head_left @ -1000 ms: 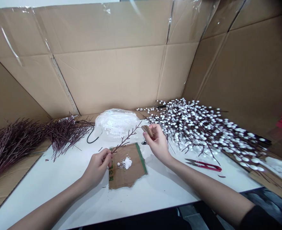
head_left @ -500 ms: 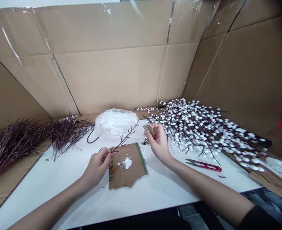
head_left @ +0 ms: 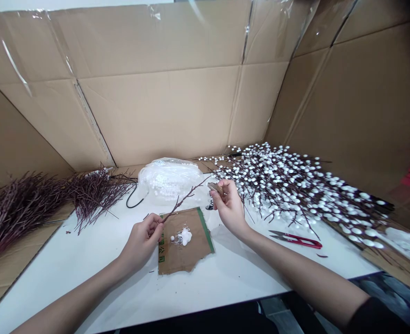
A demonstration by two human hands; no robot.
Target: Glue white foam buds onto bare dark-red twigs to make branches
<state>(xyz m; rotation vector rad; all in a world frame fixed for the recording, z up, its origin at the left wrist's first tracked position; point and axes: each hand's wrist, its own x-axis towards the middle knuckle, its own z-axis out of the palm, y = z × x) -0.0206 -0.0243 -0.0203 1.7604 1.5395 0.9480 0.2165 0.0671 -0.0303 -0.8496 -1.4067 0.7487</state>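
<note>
My left hand (head_left: 145,235) pinches the lower end of a brown, bare branched twig (head_left: 184,200), which slants up to the right. My right hand (head_left: 230,204) is closed on a small flat brown piece (head_left: 216,188); whether it is cardboard or wood I cannot tell. The twig's tip comes close to that piece. Below them lies a torn cardboard piece (head_left: 194,260) with green tape along one edge. On it sit a blob of white paste (head_left: 186,237) and a small white bead (head_left: 172,238).
A clear bag of white beads (head_left: 172,178) stands behind. White-budded branches (head_left: 281,185) are heaped at right, near red-handled thread snips (head_left: 297,239). Bundles of bare twigs (head_left: 24,204) lie at left. Cardboard walls (head_left: 163,106) enclose the white table (head_left: 121,297).
The twig has turned in my left hand, its tip now lower and further right. The brown piece in my right hand has tilted slightly flatter. Both hands stay nearly in place.
</note>
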